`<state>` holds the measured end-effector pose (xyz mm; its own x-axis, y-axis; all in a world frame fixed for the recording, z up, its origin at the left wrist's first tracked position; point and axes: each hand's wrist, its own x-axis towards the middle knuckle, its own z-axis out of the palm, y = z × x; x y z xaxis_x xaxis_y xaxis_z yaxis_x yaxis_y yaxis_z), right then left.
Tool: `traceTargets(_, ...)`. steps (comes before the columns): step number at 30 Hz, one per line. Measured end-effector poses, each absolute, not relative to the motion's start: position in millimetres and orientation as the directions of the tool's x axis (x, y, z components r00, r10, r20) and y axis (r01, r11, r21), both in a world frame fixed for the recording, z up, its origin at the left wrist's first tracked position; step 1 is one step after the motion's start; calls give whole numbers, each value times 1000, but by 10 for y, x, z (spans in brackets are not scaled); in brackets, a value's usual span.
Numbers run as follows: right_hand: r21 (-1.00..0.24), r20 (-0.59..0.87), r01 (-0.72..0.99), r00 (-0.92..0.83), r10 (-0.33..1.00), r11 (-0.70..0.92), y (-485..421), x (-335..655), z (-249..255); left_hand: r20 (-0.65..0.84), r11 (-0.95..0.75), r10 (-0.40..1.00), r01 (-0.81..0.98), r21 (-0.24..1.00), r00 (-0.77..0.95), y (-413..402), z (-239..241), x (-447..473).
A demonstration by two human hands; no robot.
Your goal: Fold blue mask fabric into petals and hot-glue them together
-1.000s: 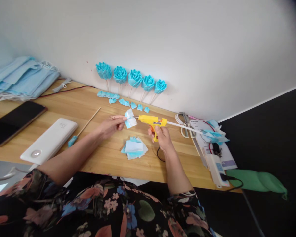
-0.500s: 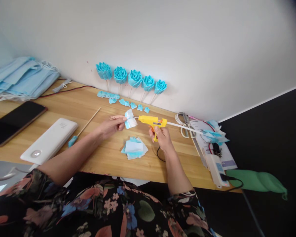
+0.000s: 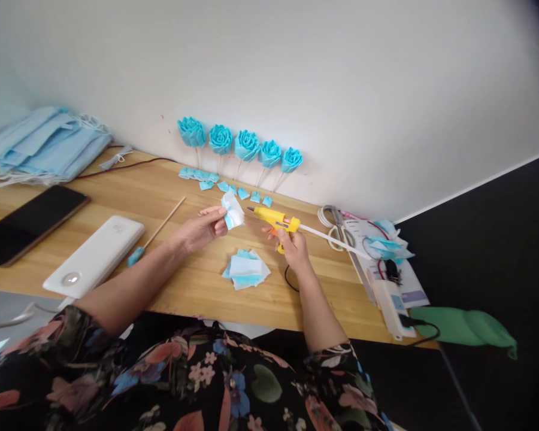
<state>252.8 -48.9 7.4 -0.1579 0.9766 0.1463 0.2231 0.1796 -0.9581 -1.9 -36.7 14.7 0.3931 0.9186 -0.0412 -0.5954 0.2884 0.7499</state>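
Fabric square [image 3: 233,211], head view: raised above the table [image 3: 193,284], left edge hidden beneath thumb and fingers; any glue on its creased surface hard to make out.
Left hand [image 3: 204,229]: thumb and fingertips together, pinched on the square; curled lower fingers partly out of sight.
Right hand [image 3: 294,245]: wrapped around the handle of the yellow glue gun [image 3: 272,216], most of the grip and orange trigger covered.
Nozzle [image 3: 250,209]: just beside the square's right edge, apparently apart from it; depth impossible to judge.
Glue stick [image 3: 323,234]: jutting from the gun's rear, crossing over the scissors [image 3: 336,236].
Cord [image 3: 287,281]: black, partly lost behind the right forearm.
Stack of squares [image 3: 246,267]: below and between both hands, lower layers mostly buried, count unclear.
Budded stick [image 3: 164,222]: left of the left hand, blue tip near the forearm.
Blue flowers [image 3: 247,145]: five, along the wall, small folded pieces [image 3: 243,193] in front.
Phone [image 3: 33,224] and masks [image 3: 45,146]: cut off at the left.
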Motion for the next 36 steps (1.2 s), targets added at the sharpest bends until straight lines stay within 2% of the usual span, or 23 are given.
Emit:
traceTargets(3,-986,136,105,24,990,133,-422,2537,75,-36,285,921,-609,740,387,-372,158,-19)
traceTargets(6,-992,122,56,187,975,113,-346,2618,84,-35,287,921,-614,735,388,-369,142,-22)
traceTargets(10,-998,68,13,290,955,67,-316,2749,114,-35,290,923,-633,718,384,-353,121,-30)
traceTargets(13,-995,32,-88,219,975,52,-364,2786,140,-32,292,921,-636,715,387,-351,127,-33)
traceTargets(16,-993,5,-115,107,994,17,-468,2756,177,-34,308,910,-616,725,414,-371,142,-24)
traceTargets(20,-998,-7,-65,29,1000,-5,-684,2640,278,-24,331,883,-584,741,470,-403,153,-3)
traceTargets(31,-994,54,95,-52,997,58,-1018,2388,567,13,326,851,-547,771,525,-422,183,-22)
traceTargets(36,-994,43,100,-85,995,52,-976,2401,544,-8,319,859,-523,790,513,-414,182,-45)
